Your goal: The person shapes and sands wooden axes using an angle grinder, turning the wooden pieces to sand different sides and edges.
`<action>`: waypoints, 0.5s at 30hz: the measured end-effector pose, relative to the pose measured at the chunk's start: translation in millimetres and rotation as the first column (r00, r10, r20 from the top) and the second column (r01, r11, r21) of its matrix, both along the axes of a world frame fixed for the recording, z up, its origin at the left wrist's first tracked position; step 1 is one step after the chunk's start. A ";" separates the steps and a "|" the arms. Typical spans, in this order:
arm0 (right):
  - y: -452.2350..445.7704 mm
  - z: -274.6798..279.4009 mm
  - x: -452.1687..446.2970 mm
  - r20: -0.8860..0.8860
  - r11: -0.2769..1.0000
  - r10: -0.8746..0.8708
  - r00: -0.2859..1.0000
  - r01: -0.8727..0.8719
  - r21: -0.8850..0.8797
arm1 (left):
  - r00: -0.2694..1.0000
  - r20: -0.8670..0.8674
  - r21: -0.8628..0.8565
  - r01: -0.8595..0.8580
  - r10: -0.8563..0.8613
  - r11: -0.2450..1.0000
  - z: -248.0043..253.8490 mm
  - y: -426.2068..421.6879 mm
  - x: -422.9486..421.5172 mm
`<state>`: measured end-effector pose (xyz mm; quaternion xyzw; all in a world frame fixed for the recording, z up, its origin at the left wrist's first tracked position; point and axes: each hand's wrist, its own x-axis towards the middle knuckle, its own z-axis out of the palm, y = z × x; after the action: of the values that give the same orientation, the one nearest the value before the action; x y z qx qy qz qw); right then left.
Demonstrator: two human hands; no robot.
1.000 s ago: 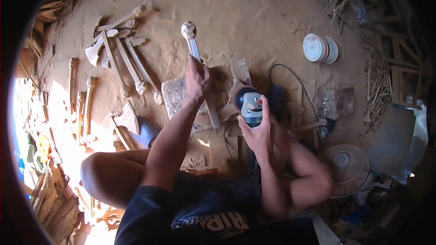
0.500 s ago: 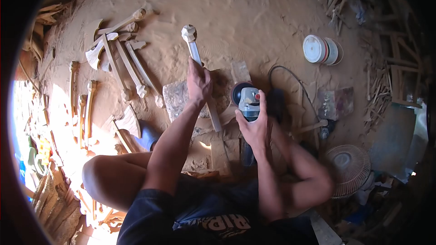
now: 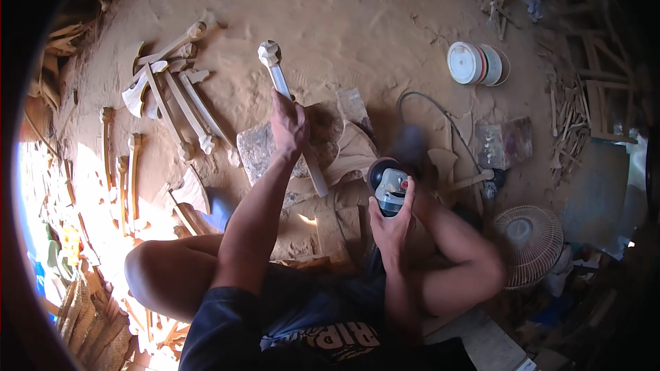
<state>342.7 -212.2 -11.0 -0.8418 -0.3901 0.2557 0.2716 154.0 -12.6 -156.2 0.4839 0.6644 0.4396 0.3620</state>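
My left hand is wrapped round the shaft of a carved wooden handle. The handle's faceted knob points away from me, and its lower end slants down past a stone-like block. My right hand grips an angle grinder by its body, with a finger along the side near a red button. The grinder's dark round disc faces up and left, apart from the handle. A pale, broad wooden piece lies beside the block; whether it joins the handle I cannot tell.
Several knobbed wooden handles and blade-shaped pieces lie on the sandy ground at left. A white bucket lies at upper right. A black cable curves near a stained block. A fan stands by my right knee.
My right hand has drawn the grinder down and to the right, away from the wooden handle. My left hand still holds the handle; the whole view has shifted slightly.
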 end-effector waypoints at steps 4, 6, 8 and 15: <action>16.8 8.5 8.5 0.006 0.994 0.103 0.995 -0.103 0.016 | 1.000 -0.018 0.016 -0.005 0.005 1.000 3.8 0.8 0.2; 34.3 11.2 3.1 -0.037 0.986 0.166 0.985 -0.167 -0.022 | 1.000 -0.004 -0.020 -0.010 0.010 1.000 5.2 0.8 0.7; 47.0 3.9 -2.6 -0.046 0.974 0.222 0.974 -0.224 -0.035 | 1.000 -0.010 0.050 -0.004 0.005 0.999 4.0 1.5 0.2; 36.2 -4.1 -5.3 -0.009 0.991 0.118 0.993 -0.118 -0.061 | 1.000 0.005 0.088 0.002 -0.002 0.996 8.9 -0.9 2.9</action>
<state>337.4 -176.0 -15.1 -0.8246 -0.4305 0.2852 0.2311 156.9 -13.5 -147.3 0.4989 0.6432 0.4691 0.3425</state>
